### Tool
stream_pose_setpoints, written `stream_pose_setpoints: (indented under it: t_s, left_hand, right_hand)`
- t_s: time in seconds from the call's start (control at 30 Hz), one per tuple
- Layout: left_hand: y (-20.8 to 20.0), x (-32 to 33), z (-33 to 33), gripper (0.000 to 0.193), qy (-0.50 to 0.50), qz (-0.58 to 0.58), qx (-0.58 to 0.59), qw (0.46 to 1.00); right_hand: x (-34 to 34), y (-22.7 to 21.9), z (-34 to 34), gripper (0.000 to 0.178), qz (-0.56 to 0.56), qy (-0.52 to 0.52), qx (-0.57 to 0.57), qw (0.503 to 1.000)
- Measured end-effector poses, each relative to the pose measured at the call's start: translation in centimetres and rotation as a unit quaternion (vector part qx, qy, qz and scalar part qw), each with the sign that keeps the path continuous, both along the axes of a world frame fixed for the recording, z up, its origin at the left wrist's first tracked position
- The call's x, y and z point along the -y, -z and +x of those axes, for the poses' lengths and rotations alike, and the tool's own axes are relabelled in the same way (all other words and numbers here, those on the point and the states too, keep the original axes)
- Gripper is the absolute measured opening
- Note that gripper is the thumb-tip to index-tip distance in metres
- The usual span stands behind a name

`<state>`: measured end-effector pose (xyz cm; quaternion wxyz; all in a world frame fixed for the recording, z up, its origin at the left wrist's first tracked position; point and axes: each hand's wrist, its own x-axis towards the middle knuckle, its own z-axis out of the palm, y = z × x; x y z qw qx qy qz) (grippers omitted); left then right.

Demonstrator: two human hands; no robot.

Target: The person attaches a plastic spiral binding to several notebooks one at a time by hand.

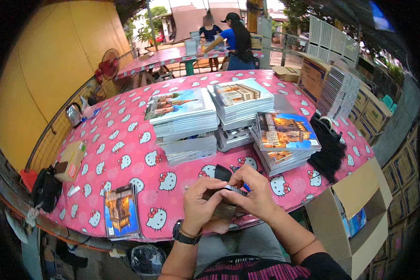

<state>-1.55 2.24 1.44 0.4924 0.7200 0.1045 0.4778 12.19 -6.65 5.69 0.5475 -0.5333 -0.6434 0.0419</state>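
Over the table's near edge, my left hand (199, 203) and my right hand (253, 191) meet, thumbs and fingertips pinched on a small dark object with a pale edge (237, 189). Its kind is unclear, since my fingers cover most of it. Below them hangs a brownish, see-through piece (221, 215), partly hidden by my hands. Just beyond my fingers lie a flat black object (223, 173) and something blue and slender like a pen (246, 187). On my left wrist is a black watch (187, 234).
Tall stacks of glossy books (184, 121) stand mid-table, with more books (284, 133) to the right beside black cloth (329, 149). A small book stack (121, 212) lies near left. An open carton (359, 224) stands at right. Two people work at a far table (158, 59).
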Motion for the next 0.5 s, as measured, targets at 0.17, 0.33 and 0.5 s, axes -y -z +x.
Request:
stream_pose_setpoints:
  t_s: [0.17,0.33,0.5]
  left_hand:
    - [-0.4,0.8,-0.3,0.016,-0.049,0.025,-0.026,0.998]
    - [0.9,0.1,0.3,0.015,-0.104,0.127,-0.072,0.984]
    - [1.1,-2.1,-3.7,0.018,-0.203,-0.083,0.150,0.964]
  right_hand:
    - [-0.1,0.0,-0.2,0.017,0.002,0.020,0.087,0.996]
    - [-0.2,0.6,-0.7,0.012,-0.004,0.057,0.121,0.991]
    - [-0.2,-1.5,-1.2,0.024,0.120,0.118,0.120,0.979]
